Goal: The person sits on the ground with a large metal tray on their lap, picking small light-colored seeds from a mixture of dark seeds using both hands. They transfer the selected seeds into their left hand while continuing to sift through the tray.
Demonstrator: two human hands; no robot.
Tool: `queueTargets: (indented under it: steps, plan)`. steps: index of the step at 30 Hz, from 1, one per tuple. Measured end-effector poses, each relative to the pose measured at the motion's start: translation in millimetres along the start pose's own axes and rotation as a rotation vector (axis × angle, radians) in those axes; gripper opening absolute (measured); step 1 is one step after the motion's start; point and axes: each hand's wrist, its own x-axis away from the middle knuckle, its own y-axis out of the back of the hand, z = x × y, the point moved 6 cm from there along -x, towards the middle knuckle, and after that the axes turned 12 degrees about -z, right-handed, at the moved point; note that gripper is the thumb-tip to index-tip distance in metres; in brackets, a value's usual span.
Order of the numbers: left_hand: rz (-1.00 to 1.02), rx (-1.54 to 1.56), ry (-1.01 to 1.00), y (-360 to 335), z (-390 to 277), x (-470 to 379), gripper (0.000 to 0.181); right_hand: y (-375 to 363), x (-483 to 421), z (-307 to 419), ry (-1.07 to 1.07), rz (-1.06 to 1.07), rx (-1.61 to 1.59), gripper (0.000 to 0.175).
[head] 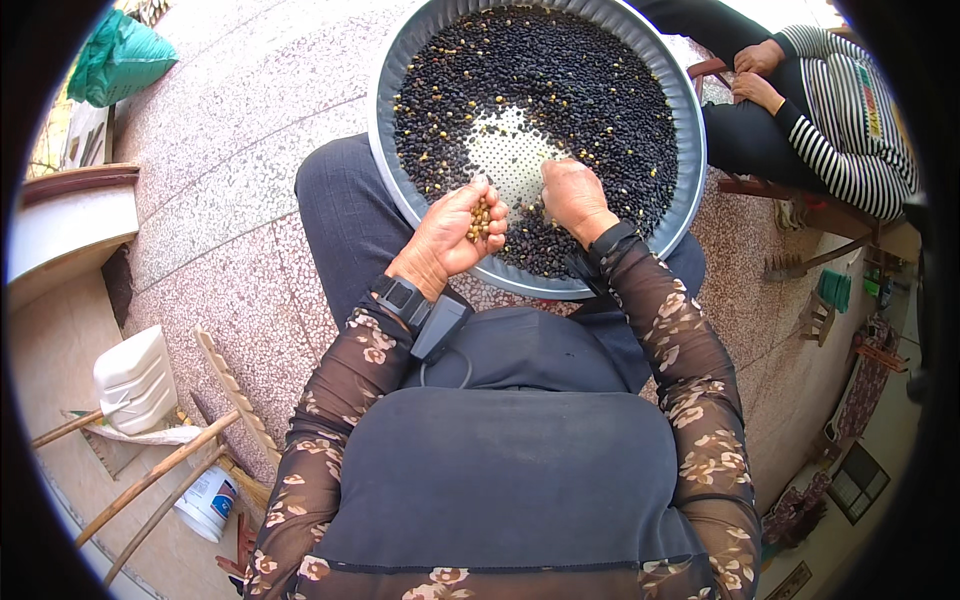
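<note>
A round metal sieve (pixel 381 142) with a perforated bottom rests on my lap. Dark beans (pixel 555 52) cover much of it, with scattered yellowish ones among them. Near the middle, a patch of the pierced bottom (pixel 506 150) shows bare. My left hand (pixel 454 229), palm up over the near left rim, cups a small heap of yellow-brown beans (pixel 480 220). Over the beans right of the bare patch is my right hand (pixel 574 195), its fingers curled down. Its fingertips are hidden, so whether they pinch a bean does not show.
Another person (pixel 840 112) in a striped top sits close on the right, hands resting together. On the left lie a white shovel blade (pixel 136 379), a wooden rake (pixel 236 397) and a white bucket (pixel 208 502). A green sack (pixel 124 56) stands at upper left.
</note>
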Motion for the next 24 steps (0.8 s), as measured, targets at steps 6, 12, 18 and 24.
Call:
queueTargets:
  steps: [6, 12, 18, 24]
  plan:
    - [-0.044, -0.04, -0.013, 0.0, 0.9, 1.4, 0.029, -2.8, -5.6, 5.3, 0.026, 0.068, 0.096, 0.012]
    - [-0.061, -0.069, -0.036, 3.9, -0.7, -0.6, 0.029, -2.7, -5.9, -2.2, -0.016, 0.025, 0.013, 0.013]
    - [-0.137, -0.076, -0.08, 0.3, -1.2, 2.0, 0.029, 47.5, -7.3, 0.4, -0.226, 0.016, -0.6, 0.008]
    - [-0.123, -0.073, -0.083, -3.4, -0.3, 1.4, 0.027, 77.7, 20.6, 64.4, 0.16, 0.08, -0.795, 0.012]
